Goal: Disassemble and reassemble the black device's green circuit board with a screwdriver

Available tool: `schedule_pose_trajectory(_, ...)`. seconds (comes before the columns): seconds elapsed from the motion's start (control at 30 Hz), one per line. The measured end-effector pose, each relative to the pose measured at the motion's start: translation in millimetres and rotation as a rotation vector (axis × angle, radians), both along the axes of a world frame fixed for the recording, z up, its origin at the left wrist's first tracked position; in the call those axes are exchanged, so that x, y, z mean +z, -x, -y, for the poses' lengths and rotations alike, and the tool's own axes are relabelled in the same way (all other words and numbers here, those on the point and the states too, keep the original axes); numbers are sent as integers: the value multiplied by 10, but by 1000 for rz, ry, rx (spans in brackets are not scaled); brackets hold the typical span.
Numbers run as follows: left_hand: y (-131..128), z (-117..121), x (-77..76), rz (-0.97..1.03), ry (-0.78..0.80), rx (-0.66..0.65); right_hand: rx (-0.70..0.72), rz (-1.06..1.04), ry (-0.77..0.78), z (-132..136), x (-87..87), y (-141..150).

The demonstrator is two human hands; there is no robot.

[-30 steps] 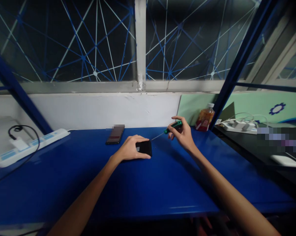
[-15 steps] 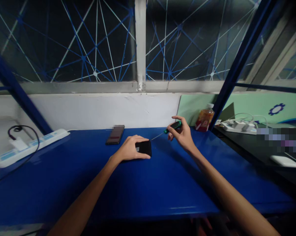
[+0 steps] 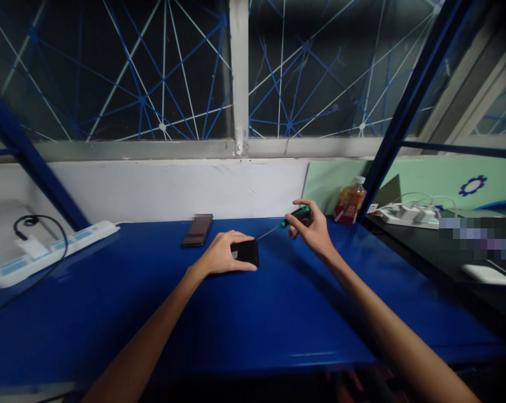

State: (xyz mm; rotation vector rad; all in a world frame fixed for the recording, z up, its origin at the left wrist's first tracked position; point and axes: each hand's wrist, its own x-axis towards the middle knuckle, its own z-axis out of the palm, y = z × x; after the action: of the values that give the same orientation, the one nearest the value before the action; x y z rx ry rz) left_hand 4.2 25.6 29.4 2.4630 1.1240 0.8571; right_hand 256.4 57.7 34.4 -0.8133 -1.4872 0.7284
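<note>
My left hand [image 3: 223, 253] grips a flat black box-like device [image 3: 248, 253] on the blue table, thumb along its near side and fingers along its far side. Its exact kind I cannot make out; a small light label shows beside the palm. Between the thumb and fingers of my right hand [image 3: 309, 224] is a screwdriver [image 3: 295, 216] with a green and black handle. Its thin shaft slants down to the left, the tip at the device's far right corner. Whether the tip touches is too small to tell. Tiny specks lie on the table just right of the device.
A phone [image 3: 197, 230] lies behind my left hand. At the left is a white power strip [image 3: 89, 234] with a plugged-in charger and black cable. A bottle [image 3: 350, 200] stands at the back right by the blue frame post. Another power strip [image 3: 410, 216] sits farther right.
Both hands keep almost the same place. The screwdriver's handle has shifted or turned very slightly in my right fingers.
</note>
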Motion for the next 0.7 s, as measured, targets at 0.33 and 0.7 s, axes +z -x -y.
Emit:
schedule_pose_trajectory(0.33,9,-9,-5,0,-16,-3,2,-7,3,2,-1,-3)
schedule_pose_trajectory(0.7,17,-23,-23,10,-29,18,-145,100,-38,21,-20,-25)
